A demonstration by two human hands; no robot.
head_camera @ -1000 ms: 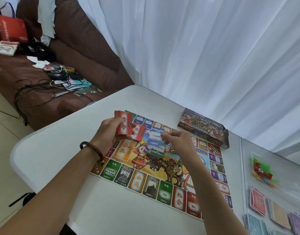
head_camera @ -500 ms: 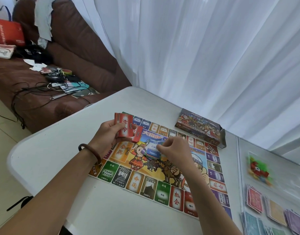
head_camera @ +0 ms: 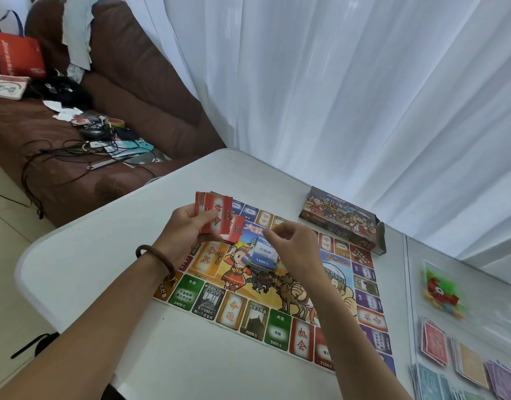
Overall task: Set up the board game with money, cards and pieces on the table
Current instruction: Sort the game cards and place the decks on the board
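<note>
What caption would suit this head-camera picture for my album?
Left hand holds red cards; right hand hovers above a card pile on the board.

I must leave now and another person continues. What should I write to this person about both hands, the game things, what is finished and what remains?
Left hand grips the red card stack.
Right hand hovers, fingers curled, over a small card pile at the board centre; whether it pinches the top card is unclear.
Done: board laid out, money stacks and piece bag at the right.
To do, probably: place the red cards, take out pieces.
Box lies behind the board.
</note>
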